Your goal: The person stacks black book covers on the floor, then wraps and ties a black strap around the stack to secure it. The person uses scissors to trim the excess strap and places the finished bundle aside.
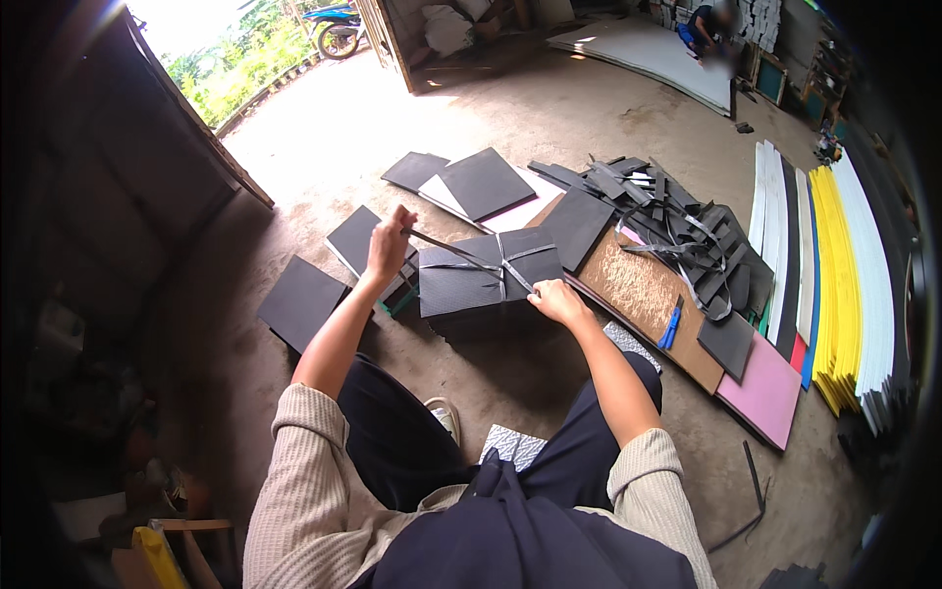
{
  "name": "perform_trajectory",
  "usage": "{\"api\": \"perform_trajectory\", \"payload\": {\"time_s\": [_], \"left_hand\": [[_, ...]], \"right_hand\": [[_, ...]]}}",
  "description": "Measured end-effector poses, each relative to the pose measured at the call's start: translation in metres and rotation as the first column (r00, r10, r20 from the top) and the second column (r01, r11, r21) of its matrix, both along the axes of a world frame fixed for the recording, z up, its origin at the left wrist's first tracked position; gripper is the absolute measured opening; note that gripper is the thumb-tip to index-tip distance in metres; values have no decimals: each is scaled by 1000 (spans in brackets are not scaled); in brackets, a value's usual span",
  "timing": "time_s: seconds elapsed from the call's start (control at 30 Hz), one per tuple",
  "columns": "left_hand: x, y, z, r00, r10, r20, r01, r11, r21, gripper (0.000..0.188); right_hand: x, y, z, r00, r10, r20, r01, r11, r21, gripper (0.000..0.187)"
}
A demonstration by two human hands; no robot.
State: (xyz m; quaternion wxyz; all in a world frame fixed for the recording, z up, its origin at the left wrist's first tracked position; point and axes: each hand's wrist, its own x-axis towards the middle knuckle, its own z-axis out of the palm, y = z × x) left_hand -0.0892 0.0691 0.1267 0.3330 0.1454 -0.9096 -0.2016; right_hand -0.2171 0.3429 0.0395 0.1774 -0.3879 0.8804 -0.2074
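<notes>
Before me on the floor sits a bundle of black foam-like sheets, bound crosswise with dark grey strips. My left hand is raised over its left side, closed on one end of a strip stretched taut to the crossing on top. At the right edge of the bundle, my right hand pinches the strip's other end, low against the top face. Whether a knot has formed at the crossing is too small to tell.
Black sheets lie left of the bundle. Rightward are a brown board with crumbs, a blue cutter, a pink sheet and piled black offcuts. Yellow strips lie farther right. A person crouches at the far right.
</notes>
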Motion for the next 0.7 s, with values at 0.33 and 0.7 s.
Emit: {"api": "perform_trajectory", "payload": {"time_s": [0.33, 0.7], "left_hand": [[47, -153, 33, 639, 492, 591, -542, 833, -108, 58], [-24, 48, -61, 815, -313, 488, 441, 881, -173, 51]], "right_hand": [[13, -10, 10, 1000, 8, 27, -5, 996, -93, 30], [8, 5, 4, 1000, -9, 25, 9, 1000, 4, 26]]}}
